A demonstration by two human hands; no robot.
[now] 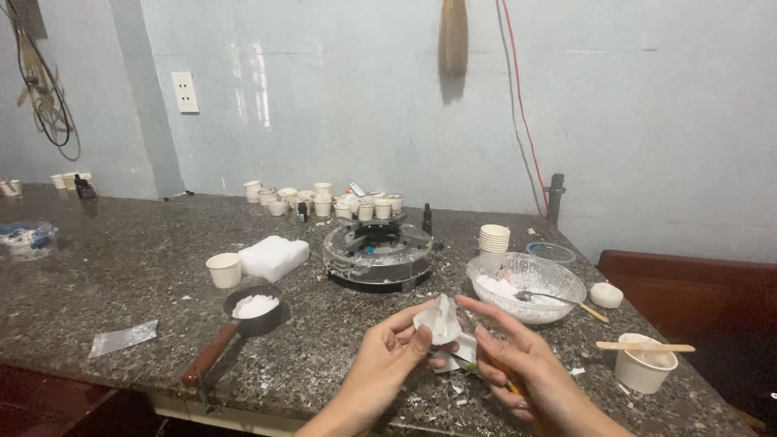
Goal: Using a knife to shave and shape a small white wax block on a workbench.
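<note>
A pale blue wall backs a speckled granite surface (121, 267) littered with white crumbs. Just in front of the glass bowl (526, 285) of white flakes, the left hand (388, 356) and right hand (518, 364) meet over the surface's near edge, both closed in a fingertip grip on a small white wrapper (441, 320), crumpled and held upright between them. It looks thin, light and limp, likely to tear or slip, so pinching its edges seems safest. The right hand may also hold something slim and orange; I cannot tell. Left of the bowl sits a round burner (377, 255), and farther left a small pan (252, 311) of white wax.
</note>
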